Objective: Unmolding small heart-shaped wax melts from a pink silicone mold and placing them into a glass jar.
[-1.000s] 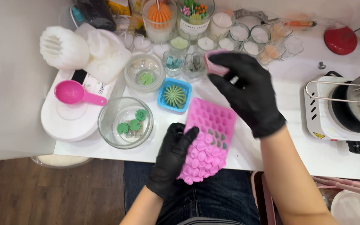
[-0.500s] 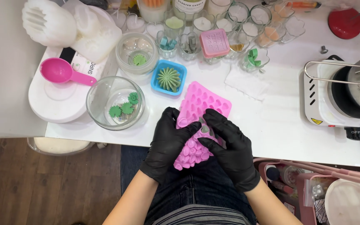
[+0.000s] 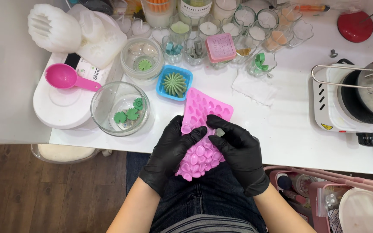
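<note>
A pink silicone mould (image 3: 206,113) with many small heart-shaped cavities lies over the front edge of the white table (image 3: 281,129), bent so its bumpy underside faces up near my lap. Both my hands wear black gloves. My left hand (image 3: 171,151) grips the mould's left side, thumb on top. My right hand (image 3: 238,151) holds its right side, fingers pressing on the cavities. A small greenish piece shows between my right fingers.
A glass bowl (image 3: 119,108) with green wax flowers sits left of the mould, a blue square mould (image 3: 174,83) with a green cactus shape behind it. Candle jars, a pink block (image 3: 221,46), a pink scoop (image 3: 65,77) on a scale, and a hot plate (image 3: 350,103) with a pot.
My right hand came back from the pink block at the back and joined the left on the mould. Both hands now flex the mould; the view shifted slightly.
</note>
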